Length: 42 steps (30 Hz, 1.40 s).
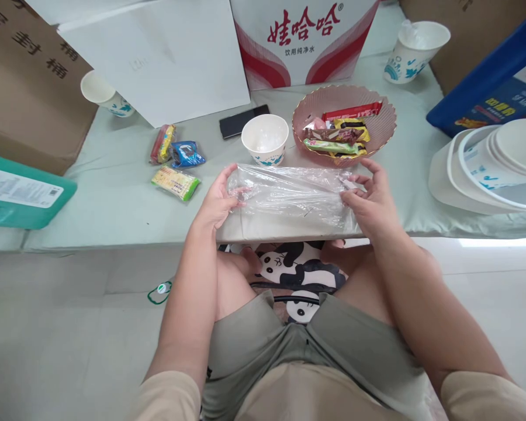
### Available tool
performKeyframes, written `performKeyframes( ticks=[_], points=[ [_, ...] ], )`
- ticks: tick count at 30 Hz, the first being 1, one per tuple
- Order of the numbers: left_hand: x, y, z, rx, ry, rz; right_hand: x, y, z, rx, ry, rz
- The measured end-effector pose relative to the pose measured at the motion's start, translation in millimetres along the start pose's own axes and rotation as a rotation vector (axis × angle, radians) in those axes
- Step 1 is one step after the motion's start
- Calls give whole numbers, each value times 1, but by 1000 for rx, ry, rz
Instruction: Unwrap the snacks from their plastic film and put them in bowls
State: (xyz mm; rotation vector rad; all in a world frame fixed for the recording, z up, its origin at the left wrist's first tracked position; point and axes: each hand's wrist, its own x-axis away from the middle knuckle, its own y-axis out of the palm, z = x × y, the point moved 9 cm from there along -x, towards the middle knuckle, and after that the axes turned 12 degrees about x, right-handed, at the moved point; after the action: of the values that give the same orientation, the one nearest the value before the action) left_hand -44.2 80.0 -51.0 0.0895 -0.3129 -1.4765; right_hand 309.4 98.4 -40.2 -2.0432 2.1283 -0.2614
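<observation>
A clear plastic bag is stretched sideways above the front edge of the table. My left hand grips its left end between thumb and fingers, and my right hand pinches the right end. Just behind the film stands a white paper cup with a blue pattern, upright. To its right is a pink scalloped bowl with wrapped snacks in it. Left of the cup lie a yellow-green snack packet, a blue packet and a red-and-yellow packet.
A black phone lies behind the cup, before a white board and a red-and-white carton. More paper cups stand further back. At right are a white bucket and a blue jug; at left, a green jug.
</observation>
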Motion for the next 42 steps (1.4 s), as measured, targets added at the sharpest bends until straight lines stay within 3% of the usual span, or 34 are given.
performKeyframes(
  ticks=[7,10,12,14,17,21,24,26,28,31,35,38,42],
  points=[
    [1,-5,4,28,20,-9,2,-5,-4,164,-51,25],
    [4,-2,8,95,7,-53,6,-20,-18,282,-162,160],
    [8,6,8,131,-34,-127,8,-22,-27,223,-239,167],
    [12,19,7,162,-75,-209,8,-7,-28,71,-243,21],
    [20,43,4,193,-121,-305,14,37,-25,-70,-147,-297],
    [29,76,-6,154,-253,-444,34,92,-25,-4,-55,-614],
    [27,85,-3,160,-242,-465,47,115,-24,87,-13,-783],
    [20,80,3,229,-173,-376,45,113,-26,76,-4,-732],
    [16,74,2,343,-135,-269,37,99,-29,11,-11,-564],
    [21,89,-16,453,-223,-251,31,80,-32,-53,-44,-378],
    [33,118,-41,202,-322,-298,29,67,-37,-58,-130,-245],
    [33,119,-45,8,-290,-215,32,51,-51,44,-285,-113],
    [27,113,-39,26,-191,-160,41,40,-65,164,-447,-45]
  ],
)
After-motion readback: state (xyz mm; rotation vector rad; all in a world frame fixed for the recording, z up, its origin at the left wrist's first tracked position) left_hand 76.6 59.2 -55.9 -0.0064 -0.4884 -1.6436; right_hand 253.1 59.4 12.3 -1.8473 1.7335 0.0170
